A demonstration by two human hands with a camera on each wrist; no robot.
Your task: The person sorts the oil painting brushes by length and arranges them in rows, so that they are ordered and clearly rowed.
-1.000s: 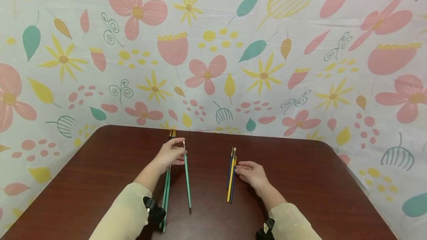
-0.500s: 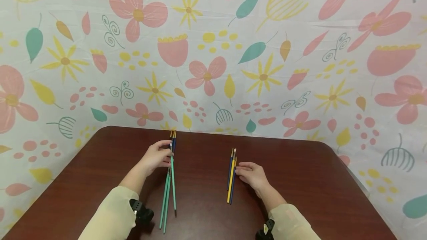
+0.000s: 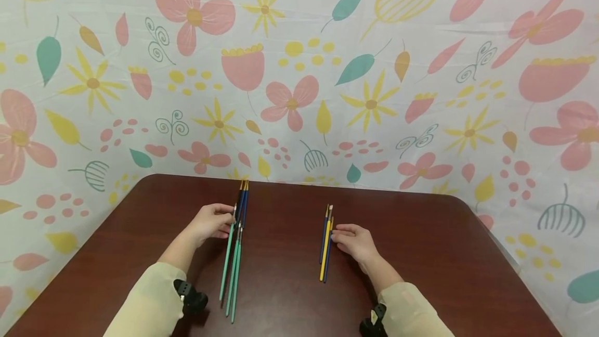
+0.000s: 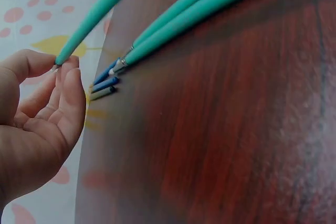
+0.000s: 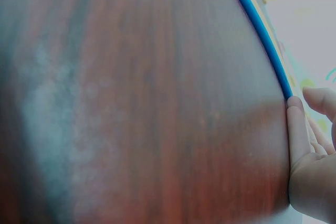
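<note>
My left hand (image 3: 210, 221) pinches a green paintbrush (image 3: 226, 261) near its bristle end, with thumb and fingertips meeting around it in the left wrist view (image 4: 100, 17). Two more green paintbrushes (image 3: 237, 274) lie close on its right. Beyond them, several dark blue paintbrushes (image 3: 245, 204) point toward the table's far edge. On the right, my right hand (image 3: 357, 243) rests beside a small group of brushes, a yellow paintbrush (image 3: 325, 254) between blue ones. Its fingertips touch or nearly touch the nearest blue paintbrush (image 5: 265, 40); the fingers look fairly straight.
A dark brown wooden table (image 3: 281, 295) carries everything, with rounded far corners. Right behind it hangs a white cloth (image 3: 299, 66) printed with flowers and leaves. A black wrist camera (image 3: 191, 295) sits on the left sleeve, another (image 3: 373, 321) on the right.
My left hand has carried the green paintbrush leftward, from the right of the other green ones, across them to their left side. The right hand has stayed put by the yellow and blue brushes.
</note>
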